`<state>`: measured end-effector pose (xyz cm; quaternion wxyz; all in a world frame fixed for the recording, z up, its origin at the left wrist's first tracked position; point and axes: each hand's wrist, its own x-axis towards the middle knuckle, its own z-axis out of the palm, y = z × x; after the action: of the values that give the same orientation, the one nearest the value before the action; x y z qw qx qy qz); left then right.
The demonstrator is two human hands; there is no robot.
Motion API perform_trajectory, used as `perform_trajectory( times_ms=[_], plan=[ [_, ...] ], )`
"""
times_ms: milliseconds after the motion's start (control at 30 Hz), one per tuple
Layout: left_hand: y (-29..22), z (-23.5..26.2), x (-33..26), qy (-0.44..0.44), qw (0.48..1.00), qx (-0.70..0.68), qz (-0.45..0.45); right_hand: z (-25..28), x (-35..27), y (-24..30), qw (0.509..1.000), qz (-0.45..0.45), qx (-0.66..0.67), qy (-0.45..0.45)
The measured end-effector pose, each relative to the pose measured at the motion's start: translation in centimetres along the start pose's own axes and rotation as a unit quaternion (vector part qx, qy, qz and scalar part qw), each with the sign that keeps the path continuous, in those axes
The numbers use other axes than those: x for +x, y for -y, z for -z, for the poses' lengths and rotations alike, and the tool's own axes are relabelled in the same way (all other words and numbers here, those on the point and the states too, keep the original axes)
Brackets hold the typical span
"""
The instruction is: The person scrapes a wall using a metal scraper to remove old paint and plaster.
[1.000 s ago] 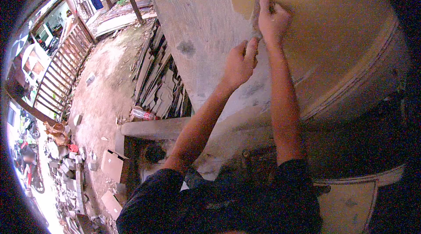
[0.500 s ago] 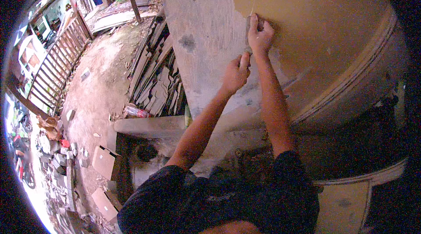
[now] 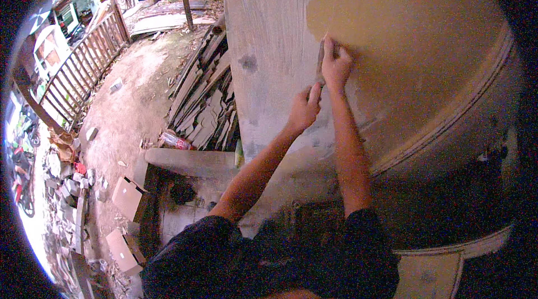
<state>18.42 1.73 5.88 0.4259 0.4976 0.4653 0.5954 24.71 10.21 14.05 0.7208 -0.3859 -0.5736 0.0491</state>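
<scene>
A large wooden panel (image 3: 269, 24) lies before me, pale grey on the left and yellow-brown on the right. Against it, near the border between the two colours, rests a narrow, flat, dark scraper (image 3: 321, 62). My left hand (image 3: 305, 109) is closed around its lower end, with the thumb stretched along it. Farther up, my right hand (image 3: 338, 68) pinches the blade from the right side, fingers bent. Its exact kind is hard to make out, since both hands cover much of it.
A curved moulded edge (image 3: 443, 125) bounds the panel at right. Stacked wood offcuts (image 3: 204, 103) and a plastic bottle (image 3: 175, 141) lie left of it. Beyond are a slatted wooden railing (image 3: 84, 72), open cardboard boxes (image 3: 128, 198) and scattered rubble (image 3: 70, 192) on the dirt floor.
Both hands and the scraper have drawn nearer to me along the panel, the grip unchanged. The whole view has shifted slightly.
</scene>
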Motion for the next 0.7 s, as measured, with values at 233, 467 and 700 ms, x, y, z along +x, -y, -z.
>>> perform_trajectory(
  times_ms=[233, 467, 700],
  plan=[
    [10.8, 3.5, -8.3, 0.059, 0.984, 0.089, 0.141, 4.6, -17.0, -8.4, 0.953, -0.232, -0.129, 0.147],
    [32.8, 13.6, -21.8, 0.168, 0.910, 0.106, 0.365, 17.8, -41.3, -18.6, 0.619, -0.268, -0.299, 0.675],
    [34.8, 13.4, -23.8, 0.247, 0.856, 0.325, 0.317, 31.9, -48.7, -22.2, 0.473, -0.105, -0.278, 0.829]
  ],
)
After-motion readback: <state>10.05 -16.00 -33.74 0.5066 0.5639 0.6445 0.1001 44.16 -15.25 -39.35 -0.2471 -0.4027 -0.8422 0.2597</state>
